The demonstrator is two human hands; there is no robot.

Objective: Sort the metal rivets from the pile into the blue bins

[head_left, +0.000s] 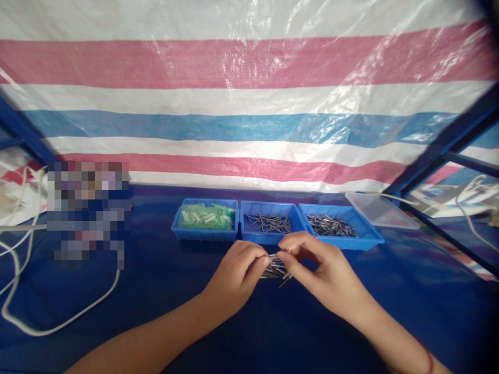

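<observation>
Thumb and fingers of my left hand (244,265) are pinched together at the end of a small silvery metal pin (273,256). My right hand (317,259) pinches the other end, so the two sets of fingertips almost meet; much of the pin is hidden by them. Right below the fingertips a loose pile of thin grey metal pins (275,270) lies on the blue table. Just beyond my hands stand a blue bin (271,240) with scattered thin pins and a second blue bin (366,240) with a denser heap of pins.
A third blue bin (206,235) on the left holds small pale pieces in green-tinted bags. A clear plastic lid (384,210) lies behind the right bin. White cables (58,327) curl over the table's left side. A striped plastic sheet (249,124) hangs behind, between blue frame bars.
</observation>
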